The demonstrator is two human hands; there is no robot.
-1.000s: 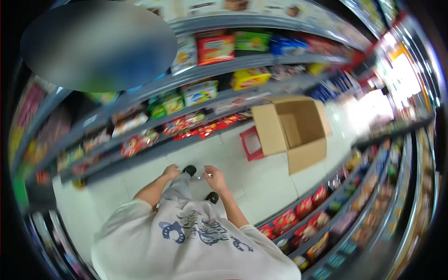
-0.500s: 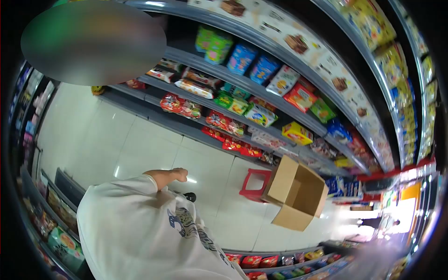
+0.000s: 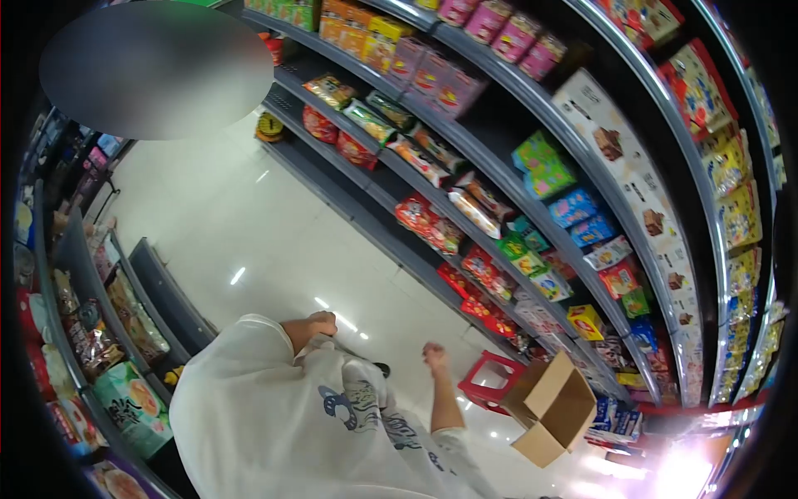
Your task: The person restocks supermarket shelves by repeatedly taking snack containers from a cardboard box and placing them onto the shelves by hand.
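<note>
My left hand (image 3: 320, 323) is closed in a fist in front of the white shirt, with nothing seen in it. To its right, my right hand (image 3: 434, 356) hangs over the floor with its fingers curled in, and no object shows in it. Nearest to my right hand is a red plastic stool (image 3: 502, 360), not touched. Against the stool stands a cardboard box (image 3: 537, 446) with its flaps open.
Long shelves (image 3: 399, 98) of packed snacks run from upper left to lower right. Another shelf unit (image 3: 170, 303) with bagged goods stands at the lower left. Pale tiled floor (image 3: 218, 208) lies between them. Bright light shows at the lower right.
The view has swung left along the aisle, so the box and stool now sit lower right. My right hand, out of sight half a second ago, is back in view. My left hand stays closed.
</note>
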